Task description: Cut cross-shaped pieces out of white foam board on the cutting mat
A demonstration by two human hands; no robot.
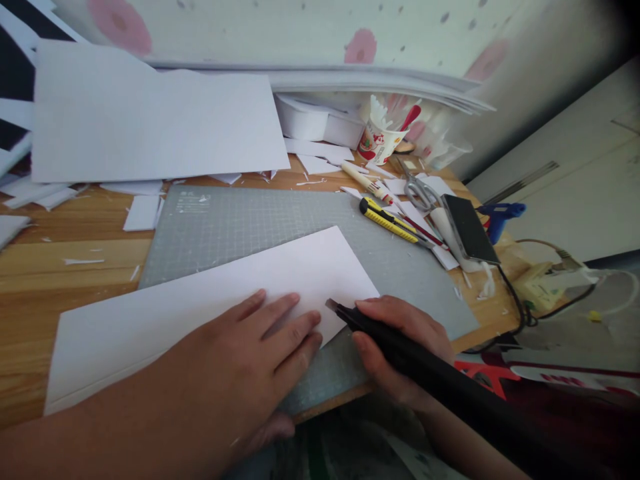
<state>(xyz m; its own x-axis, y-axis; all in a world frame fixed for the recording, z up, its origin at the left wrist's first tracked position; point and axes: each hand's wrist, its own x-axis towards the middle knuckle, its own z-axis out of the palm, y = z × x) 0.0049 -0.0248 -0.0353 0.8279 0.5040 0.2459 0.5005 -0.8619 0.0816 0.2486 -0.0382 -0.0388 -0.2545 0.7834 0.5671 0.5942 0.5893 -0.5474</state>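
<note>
A white board strip [200, 293] lies slantwise across the grey cutting mat [260, 213]. My left hand [240, 360] rests flat on the board, its fingers slightly apart and pointing right; its thumb hangs at the near edge. On the right, my right hand [405, 353] is closed around a black cutter [395, 343]. The cutter's short blade points up and left, over the right part of the board, just beside my left fingertips. Whether the blade touches the board, I cannot tell.
A large white board [160, 127] stands behind the mat. Toward the right lie a yellow cutter [389, 220], scissors [420, 190], a phone-like black slab [470, 229] and a blue glue gun [500, 217]. A paper cup [381, 142] stands at the back. White scraps [143, 212] litter the wooden table [100, 260].
</note>
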